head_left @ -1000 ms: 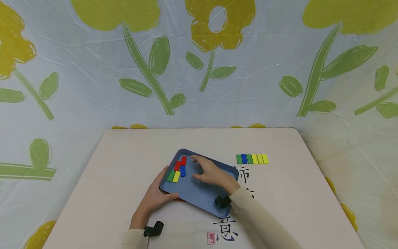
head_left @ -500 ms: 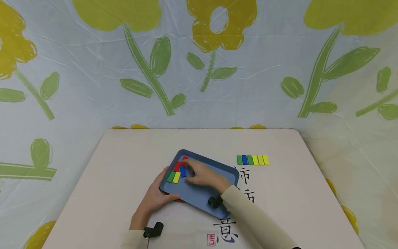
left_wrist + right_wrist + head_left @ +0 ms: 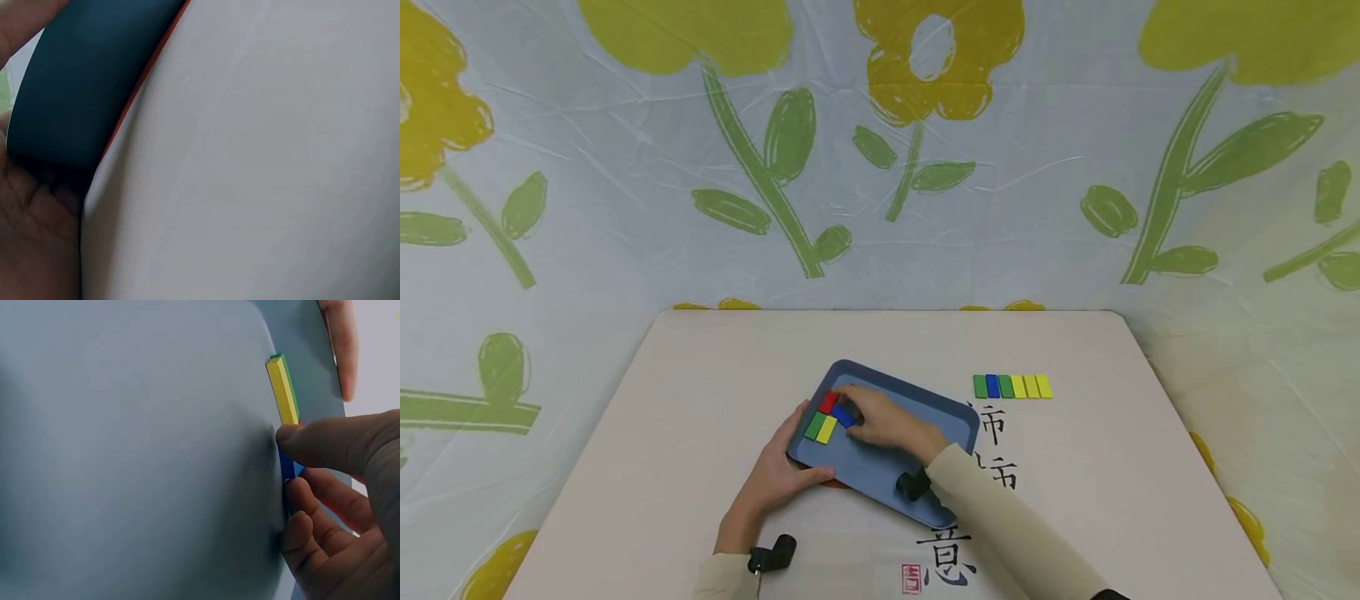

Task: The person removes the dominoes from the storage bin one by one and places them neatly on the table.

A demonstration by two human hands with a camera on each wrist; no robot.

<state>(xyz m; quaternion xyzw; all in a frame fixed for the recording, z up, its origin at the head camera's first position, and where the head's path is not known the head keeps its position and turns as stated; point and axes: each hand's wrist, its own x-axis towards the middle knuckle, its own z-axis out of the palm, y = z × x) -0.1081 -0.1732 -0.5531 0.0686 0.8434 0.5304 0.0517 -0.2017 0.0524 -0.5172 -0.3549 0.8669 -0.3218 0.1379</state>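
The blue tray [image 3: 865, 467] lies at an angle on the table, with an orange-red edge showing beneath its front. My left hand [image 3: 771, 471] grips its left end, thumb along the front rim. Over the tray, my right hand [image 3: 887, 421] pinches a small blue block [image 3: 843, 417] between thumb and fingertips. That block sits slanted beside a red block [image 3: 828, 403], a green block [image 3: 815, 426] and a yellow block [image 3: 826, 430]. In the right wrist view, the thumb is on one end of the blue block [image 3: 287, 464]. A second red block is hidden behind my right hand.
Right of the tray, several green, blue and yellow blocks [image 3: 1018, 387] stand in a straight row on the table [image 3: 1112, 467]. Black writing [image 3: 947, 550] and a red stamp mark [image 3: 911, 578] show on the table's surface. A flowered cloth [image 3: 1000, 217] hangs behind.
My right hand has moved left over the tray to the blocks and taken hold of the blue one, which has turned. The upper red block is now covered. My left hand stays put.
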